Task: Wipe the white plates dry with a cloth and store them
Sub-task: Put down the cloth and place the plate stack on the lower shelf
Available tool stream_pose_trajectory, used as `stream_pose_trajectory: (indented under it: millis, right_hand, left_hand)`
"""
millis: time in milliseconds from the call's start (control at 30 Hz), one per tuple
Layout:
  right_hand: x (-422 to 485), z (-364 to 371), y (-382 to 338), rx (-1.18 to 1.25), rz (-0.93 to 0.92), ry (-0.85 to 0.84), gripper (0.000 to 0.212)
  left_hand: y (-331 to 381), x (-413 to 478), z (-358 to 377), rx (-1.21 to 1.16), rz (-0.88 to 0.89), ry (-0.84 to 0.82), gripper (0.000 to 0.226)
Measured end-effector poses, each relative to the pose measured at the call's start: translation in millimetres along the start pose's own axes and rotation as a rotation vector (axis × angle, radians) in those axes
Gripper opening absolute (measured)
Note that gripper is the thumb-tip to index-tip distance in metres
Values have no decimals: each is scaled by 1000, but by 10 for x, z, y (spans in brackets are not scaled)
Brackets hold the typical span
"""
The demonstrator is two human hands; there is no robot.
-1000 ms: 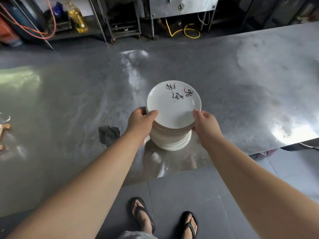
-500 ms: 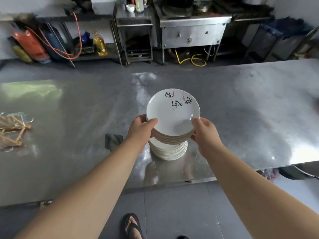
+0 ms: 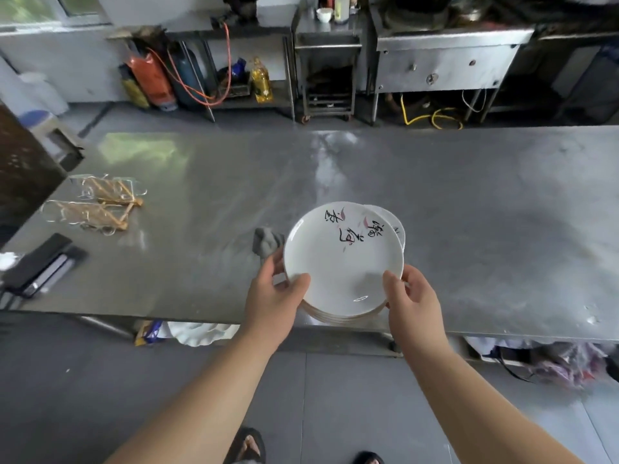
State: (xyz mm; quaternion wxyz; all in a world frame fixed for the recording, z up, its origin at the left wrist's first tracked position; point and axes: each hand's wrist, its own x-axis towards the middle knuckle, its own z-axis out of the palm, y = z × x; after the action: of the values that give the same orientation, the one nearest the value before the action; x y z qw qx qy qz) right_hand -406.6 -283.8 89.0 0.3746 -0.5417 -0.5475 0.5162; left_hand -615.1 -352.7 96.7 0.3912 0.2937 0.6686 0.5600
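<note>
Stack of white plates (image 3: pixel 343 262), held between both hands over the near edge of the steel table (image 3: pixel 469 212). The top plate is round, glossy and shallow, with black brush-script characters and small pink marks from 11 to 2 o'clock on its face. Brownish rims of the plates beneath show at 6 o'clock. The left hand (image 3: pixel 271 296) grasps the stack at 8 o'clock, thumb on the top rim and fingers wrapped round the edge. The right hand (image 3: pixel 413 296) grasps it likewise at 4 o'clock. At 1 o'clock a further white plate (image 3: pixel 397 226) shows behind the stack. A grey cloth (image 3: pixel 264 241) lies on the table at 10 o'clock.
</note>
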Motion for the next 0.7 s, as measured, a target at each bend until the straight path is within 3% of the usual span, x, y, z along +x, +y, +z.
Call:
stream_pose_trajectory:
  millis: [200, 367, 533, 700]
  right_hand:
    - [-553, 447, 81, 40, 20, -53, 29]
    - [-1029, 973, 234, 57, 68, -27, 52]
    - [-1430, 1521, 442, 79, 108, -20, 49]
    - [-1771, 1866, 639, 81, 138, 5, 57]
  left_hand:
    - [-186, -386, -637, -24, 15, 7, 61]
    - [-455, -579, -1312, -51, -16, -12, 62]
    - [-750, -705, -1930, -61, -45, -55, 58]
    - [-1020, -793, -2336, -29, -82, -73, 58]
